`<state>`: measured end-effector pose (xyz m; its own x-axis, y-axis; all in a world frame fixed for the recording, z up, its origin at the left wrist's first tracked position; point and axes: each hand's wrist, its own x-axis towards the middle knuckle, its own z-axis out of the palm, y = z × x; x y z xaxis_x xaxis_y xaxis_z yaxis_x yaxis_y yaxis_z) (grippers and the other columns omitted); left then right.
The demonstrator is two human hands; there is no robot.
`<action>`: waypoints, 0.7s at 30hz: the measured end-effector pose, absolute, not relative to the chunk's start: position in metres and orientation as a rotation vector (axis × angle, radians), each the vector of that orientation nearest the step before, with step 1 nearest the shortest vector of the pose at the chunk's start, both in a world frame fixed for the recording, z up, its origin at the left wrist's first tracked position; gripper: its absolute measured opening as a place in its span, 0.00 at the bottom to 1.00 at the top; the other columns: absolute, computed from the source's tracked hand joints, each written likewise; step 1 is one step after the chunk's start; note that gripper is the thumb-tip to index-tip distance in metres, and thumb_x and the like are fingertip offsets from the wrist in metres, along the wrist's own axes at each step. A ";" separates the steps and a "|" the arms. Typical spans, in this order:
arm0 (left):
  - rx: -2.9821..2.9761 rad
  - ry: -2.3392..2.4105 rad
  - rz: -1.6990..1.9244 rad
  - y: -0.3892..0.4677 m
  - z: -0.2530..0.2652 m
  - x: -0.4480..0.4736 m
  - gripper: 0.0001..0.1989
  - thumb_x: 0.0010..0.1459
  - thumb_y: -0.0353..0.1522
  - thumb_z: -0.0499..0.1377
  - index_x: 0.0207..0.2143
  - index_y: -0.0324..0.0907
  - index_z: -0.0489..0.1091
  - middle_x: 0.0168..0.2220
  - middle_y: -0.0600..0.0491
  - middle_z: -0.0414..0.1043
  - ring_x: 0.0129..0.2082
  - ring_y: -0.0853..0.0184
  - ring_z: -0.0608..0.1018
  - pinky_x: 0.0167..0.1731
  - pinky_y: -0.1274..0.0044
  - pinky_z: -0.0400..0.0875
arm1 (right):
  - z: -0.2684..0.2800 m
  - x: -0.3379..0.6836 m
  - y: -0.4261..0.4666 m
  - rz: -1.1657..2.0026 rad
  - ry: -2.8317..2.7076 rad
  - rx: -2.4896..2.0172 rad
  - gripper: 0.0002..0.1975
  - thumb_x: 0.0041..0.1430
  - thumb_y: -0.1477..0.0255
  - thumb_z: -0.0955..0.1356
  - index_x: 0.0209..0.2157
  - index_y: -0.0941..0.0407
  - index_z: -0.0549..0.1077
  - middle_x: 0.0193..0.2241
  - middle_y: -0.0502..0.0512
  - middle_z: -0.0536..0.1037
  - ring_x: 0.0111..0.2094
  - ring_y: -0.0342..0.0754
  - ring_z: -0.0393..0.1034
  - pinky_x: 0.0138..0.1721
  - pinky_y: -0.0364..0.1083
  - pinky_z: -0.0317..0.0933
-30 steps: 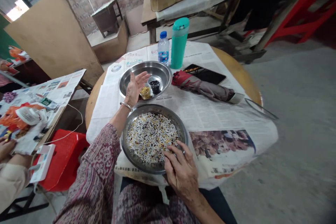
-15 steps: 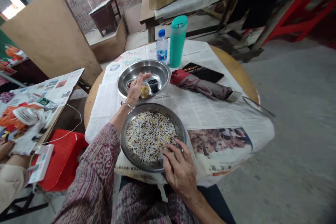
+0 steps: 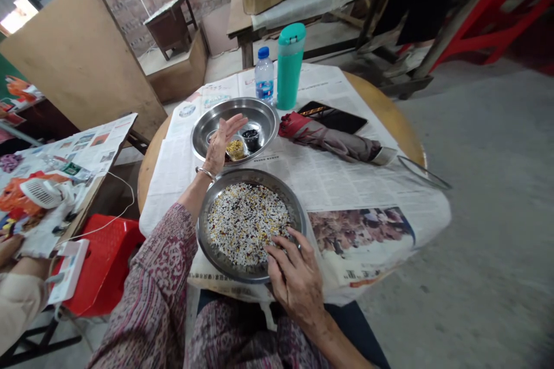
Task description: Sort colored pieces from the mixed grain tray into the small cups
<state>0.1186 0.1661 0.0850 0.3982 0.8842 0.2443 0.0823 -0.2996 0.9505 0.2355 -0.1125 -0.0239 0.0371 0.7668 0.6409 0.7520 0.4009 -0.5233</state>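
Note:
My left hand (image 3: pixel 221 141) is stretched out over the far steel basin (image 3: pixel 201 127), fingers extended and nothing seen in them. Beneath and beside it in that basin are a small clear cup of yellow bits (image 3: pixel 235 150) and another of black bits (image 3: pixel 251 139). Some dark red bits are partly hidden behind the hand. Closer to me, a second steel basin (image 3: pixel 298 202) holds a mix of small white, black, yellow and dark red beads or grains (image 3: pixel 246 222). My right hand (image 3: pixel 298 277) rests at its right front rim, fingers apart and bent, the fingertips at the mix's edge.
Newspaper (image 3: pixel 346 184) covers the round table. Behind the basins stand a water bottle (image 3: pixel 264 78) and a green tumbler (image 3: pixel 289 66). A folded umbrella (image 3: pixel 333 138) and a dark tablet (image 3: pixel 333 118) lie to the right. Another person's arm (image 3: pixel 26 277) shows at far left.
My left hand has lifted and turned slightly, its fingers now angled up, and more of the yellow cup shows. My right hand has stayed in place.

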 end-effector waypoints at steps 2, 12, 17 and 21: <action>1.613 0.832 1.031 0.166 0.085 0.117 0.34 0.68 0.51 0.36 0.60 0.39 0.64 0.58 0.43 0.69 0.62 0.54 0.68 0.65 0.60 0.55 | -0.024 0.236 -0.113 0.023 -1.700 -1.345 0.09 0.61 0.78 0.66 0.42 0.58 0.74 0.44 0.60 0.76 0.58 0.62 0.60 0.55 0.63 0.65; 1.407 0.756 1.092 0.170 0.085 0.114 0.28 0.66 0.53 0.45 0.55 0.46 0.69 0.60 0.46 0.68 0.61 0.55 0.70 0.63 0.60 0.59 | -0.025 0.236 -0.113 0.020 -1.704 -1.347 0.09 0.60 0.78 0.66 0.42 0.58 0.74 0.44 0.61 0.76 0.58 0.62 0.61 0.55 0.63 0.65; 1.622 0.867 1.279 0.135 0.087 0.119 0.16 0.61 0.41 0.60 0.49 0.44 0.72 0.48 0.47 0.76 0.49 0.62 0.78 0.53 0.67 0.71 | -0.026 0.236 -0.114 0.039 -1.701 -1.358 0.09 0.60 0.78 0.66 0.43 0.58 0.74 0.45 0.61 0.76 0.59 0.61 0.60 0.57 0.63 0.64; 2.061 0.913 1.007 0.081 0.080 0.115 0.09 0.60 0.35 0.61 0.42 0.44 0.74 0.42 0.49 0.76 0.41 0.65 0.77 0.45 0.68 0.74 | -0.022 0.235 -0.114 0.047 -1.680 -1.365 0.09 0.60 0.77 0.66 0.43 0.58 0.73 0.46 0.62 0.74 0.60 0.59 0.60 0.58 0.61 0.63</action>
<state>0.1148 0.0809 0.0797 0.4598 0.8043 0.3766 0.2956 -0.5384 0.7891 0.2355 -0.1144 -0.0224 0.0603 0.7809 0.6218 0.7448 0.3795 -0.5488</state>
